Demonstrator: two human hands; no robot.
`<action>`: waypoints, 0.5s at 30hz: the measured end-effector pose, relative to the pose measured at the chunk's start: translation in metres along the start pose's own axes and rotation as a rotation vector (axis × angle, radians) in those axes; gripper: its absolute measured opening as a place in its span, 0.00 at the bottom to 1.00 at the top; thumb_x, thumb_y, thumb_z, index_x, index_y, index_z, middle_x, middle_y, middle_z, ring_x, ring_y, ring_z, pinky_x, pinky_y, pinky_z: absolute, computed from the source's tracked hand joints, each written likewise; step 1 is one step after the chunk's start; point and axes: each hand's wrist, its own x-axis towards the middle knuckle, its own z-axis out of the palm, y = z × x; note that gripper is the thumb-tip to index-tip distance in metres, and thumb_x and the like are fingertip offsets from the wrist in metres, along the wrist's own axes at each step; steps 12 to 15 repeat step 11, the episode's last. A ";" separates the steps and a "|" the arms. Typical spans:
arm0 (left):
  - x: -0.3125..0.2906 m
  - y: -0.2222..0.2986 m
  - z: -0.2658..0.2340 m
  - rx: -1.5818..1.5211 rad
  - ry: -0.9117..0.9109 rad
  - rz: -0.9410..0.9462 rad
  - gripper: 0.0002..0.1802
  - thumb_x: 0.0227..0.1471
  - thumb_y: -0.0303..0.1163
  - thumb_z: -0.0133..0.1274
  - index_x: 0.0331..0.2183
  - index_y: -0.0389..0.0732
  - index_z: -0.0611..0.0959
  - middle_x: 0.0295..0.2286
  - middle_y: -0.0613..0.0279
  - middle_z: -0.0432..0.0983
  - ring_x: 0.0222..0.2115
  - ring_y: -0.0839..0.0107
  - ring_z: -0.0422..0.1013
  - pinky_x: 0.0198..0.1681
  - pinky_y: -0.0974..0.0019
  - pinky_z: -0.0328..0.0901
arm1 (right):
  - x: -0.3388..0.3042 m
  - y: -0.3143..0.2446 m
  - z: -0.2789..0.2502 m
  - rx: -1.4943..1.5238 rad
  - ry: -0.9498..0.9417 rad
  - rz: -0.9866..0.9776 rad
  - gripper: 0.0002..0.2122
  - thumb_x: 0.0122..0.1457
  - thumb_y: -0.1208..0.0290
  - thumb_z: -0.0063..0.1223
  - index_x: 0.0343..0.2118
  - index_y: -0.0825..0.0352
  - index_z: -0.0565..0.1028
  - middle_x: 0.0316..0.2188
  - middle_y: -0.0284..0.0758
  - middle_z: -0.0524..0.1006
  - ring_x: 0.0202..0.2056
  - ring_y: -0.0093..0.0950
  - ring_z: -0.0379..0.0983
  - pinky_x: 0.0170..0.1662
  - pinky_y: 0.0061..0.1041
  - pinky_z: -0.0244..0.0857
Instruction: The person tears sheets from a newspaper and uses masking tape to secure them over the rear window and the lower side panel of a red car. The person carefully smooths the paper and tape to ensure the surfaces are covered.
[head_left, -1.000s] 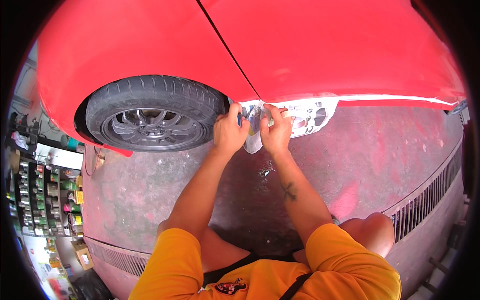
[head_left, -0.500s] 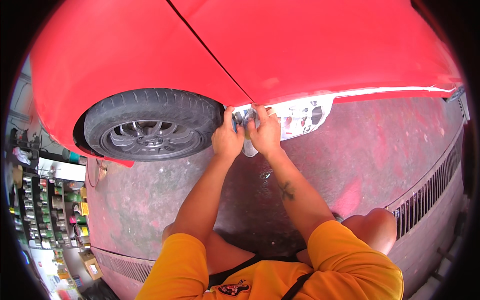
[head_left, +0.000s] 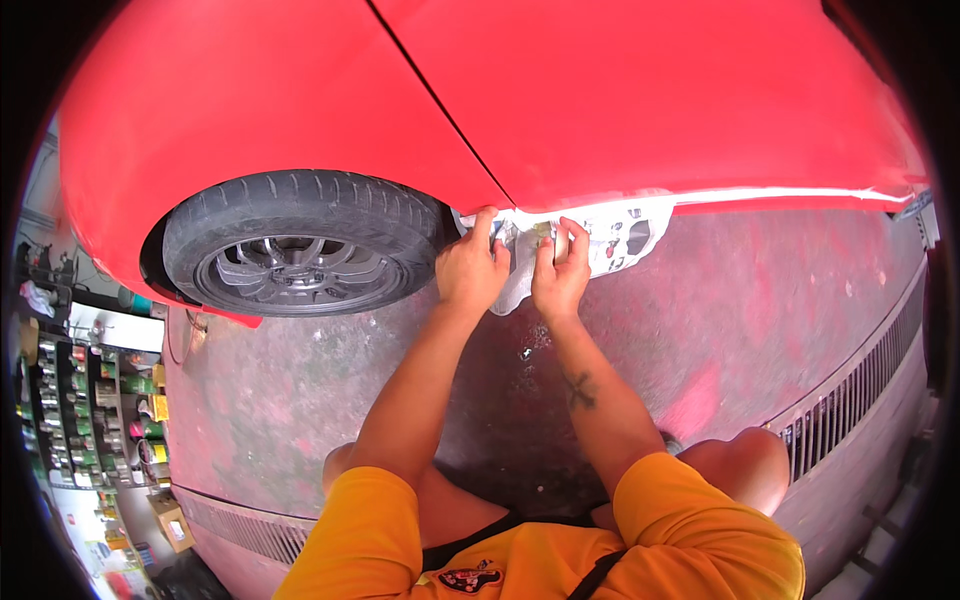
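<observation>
A white printed covering sheet (head_left: pixel 622 240) hangs under the lower edge of a red car panel (head_left: pixel 640 110), just right of the wheel. My left hand (head_left: pixel 473 268) is at the sheet's left end, its index finger reaching up to the panel edge and its fingers closed on the sheet. To its right, my right hand (head_left: pixel 562 280) grips the sheet with bent fingers, a little below the edge. Between the hands a crumpled, translucent fold (head_left: pixel 515 280) droops. Some fingertips are hidden behind the hands.
A black tyre (head_left: pixel 300 190) on a grey rim stands close to my left hand. A white strip (head_left: pixel 790 195) follows the panel's lower edge rightward. Beneath is a stained floor (head_left: pixel 740 320) with a drain grate (head_left: pixel 850 375). Shelves of cans (head_left: pixel 85 410) stand at left.
My right hand has moved down and right from the panel edge, widening the gap between my hands. My left hand has shifted slightly right. More of the crumpled fold shows between them.
</observation>
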 end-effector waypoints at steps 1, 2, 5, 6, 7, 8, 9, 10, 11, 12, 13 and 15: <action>-0.002 0.002 -0.004 -0.001 -0.032 -0.035 0.31 0.54 0.34 0.59 0.60 0.51 0.72 0.27 0.41 0.83 0.30 0.39 0.80 0.36 0.40 0.73 | -0.002 -0.004 0.004 -0.003 0.015 -0.050 0.18 0.65 0.73 0.55 0.57 0.66 0.72 0.41 0.51 0.83 0.40 0.49 0.83 0.44 0.42 0.74; 0.000 0.006 -0.006 -0.022 -0.060 -0.070 0.32 0.54 0.34 0.59 0.60 0.51 0.72 0.27 0.41 0.83 0.30 0.38 0.80 0.37 0.40 0.73 | -0.003 -0.002 0.001 -0.077 0.030 -0.096 0.19 0.65 0.73 0.55 0.59 0.66 0.71 0.45 0.53 0.82 0.46 0.52 0.82 0.48 0.43 0.74; -0.019 -0.008 -0.031 -0.113 -0.546 0.026 0.31 0.56 0.44 0.59 0.61 0.57 0.77 0.40 0.41 0.83 0.43 0.43 0.80 0.46 0.43 0.74 | -0.019 -0.040 -0.020 -0.174 -0.108 0.132 0.22 0.62 0.71 0.57 0.60 0.67 0.69 0.37 0.48 0.82 0.39 0.49 0.81 0.44 0.43 0.74; -0.024 0.008 -0.054 -0.190 -0.822 0.174 0.26 0.55 0.47 0.61 0.56 0.54 0.83 0.40 0.44 0.84 0.43 0.44 0.80 0.47 0.44 0.74 | -0.017 -0.050 -0.038 -0.269 -0.221 0.343 0.22 0.62 0.69 0.57 0.58 0.66 0.72 0.33 0.47 0.82 0.35 0.46 0.81 0.42 0.44 0.73; -0.029 0.033 -0.087 -0.114 -0.996 0.193 0.25 0.56 0.47 0.61 0.54 0.53 0.85 0.43 0.46 0.84 0.45 0.45 0.80 0.50 0.46 0.73 | -0.015 -0.059 -0.055 -0.421 -0.348 0.339 0.20 0.61 0.67 0.58 0.56 0.66 0.74 0.32 0.47 0.82 0.35 0.46 0.81 0.42 0.45 0.73; -0.054 0.027 -0.098 -0.194 -0.940 0.228 0.26 0.58 0.46 0.61 0.56 0.51 0.83 0.44 0.49 0.84 0.47 0.48 0.79 0.52 0.48 0.72 | -0.024 -0.073 -0.069 -0.564 -0.493 0.356 0.19 0.61 0.66 0.58 0.54 0.65 0.76 0.31 0.47 0.82 0.35 0.47 0.82 0.42 0.46 0.73; -0.065 0.039 -0.126 -0.204 -0.968 0.185 0.26 0.58 0.45 0.61 0.57 0.50 0.83 0.45 0.49 0.84 0.48 0.48 0.79 0.53 0.48 0.72 | -0.028 -0.088 -0.088 -0.581 -0.529 0.339 0.16 0.62 0.67 0.58 0.52 0.64 0.78 0.31 0.46 0.82 0.35 0.46 0.82 0.41 0.44 0.73; -0.071 0.048 -0.162 -0.200 -0.989 0.142 0.26 0.59 0.45 0.60 0.57 0.49 0.82 0.45 0.50 0.84 0.49 0.49 0.79 0.53 0.49 0.71 | -0.031 -0.109 -0.101 -0.584 -0.564 0.316 0.14 0.62 0.68 0.57 0.49 0.63 0.79 0.31 0.44 0.82 0.34 0.45 0.82 0.40 0.43 0.72; -0.076 0.056 -0.199 -0.187 -1.011 0.107 0.27 0.59 0.44 0.60 0.58 0.48 0.82 0.45 0.50 0.84 0.49 0.50 0.78 0.54 0.50 0.71 | -0.030 -0.131 -0.113 -0.581 -0.591 0.294 0.12 0.62 0.68 0.56 0.47 0.62 0.81 0.31 0.42 0.83 0.34 0.44 0.81 0.39 0.42 0.72; -0.076 0.056 -0.199 -0.187 -1.011 0.107 0.27 0.59 0.44 0.60 0.58 0.48 0.82 0.45 0.50 0.84 0.49 0.50 0.78 0.54 0.50 0.71 | -0.030 -0.131 -0.113 -0.581 -0.591 0.294 0.12 0.62 0.68 0.56 0.47 0.62 0.81 0.31 0.42 0.83 0.34 0.44 0.81 0.39 0.42 0.72; -0.076 0.056 -0.199 -0.187 -1.011 0.107 0.27 0.59 0.44 0.60 0.58 0.48 0.82 0.45 0.50 0.84 0.49 0.50 0.78 0.54 0.50 0.71 | -0.030 -0.131 -0.113 -0.581 -0.591 0.294 0.12 0.62 0.68 0.56 0.47 0.62 0.81 0.31 0.42 0.83 0.34 0.44 0.81 0.39 0.42 0.72; -0.076 0.056 -0.199 -0.187 -1.011 0.107 0.27 0.59 0.44 0.60 0.58 0.48 0.82 0.45 0.50 0.84 0.49 0.50 0.78 0.54 0.50 0.71 | -0.030 -0.131 -0.113 -0.581 -0.591 0.294 0.12 0.62 0.68 0.56 0.47 0.62 0.81 0.31 0.42 0.83 0.34 0.44 0.81 0.39 0.42 0.72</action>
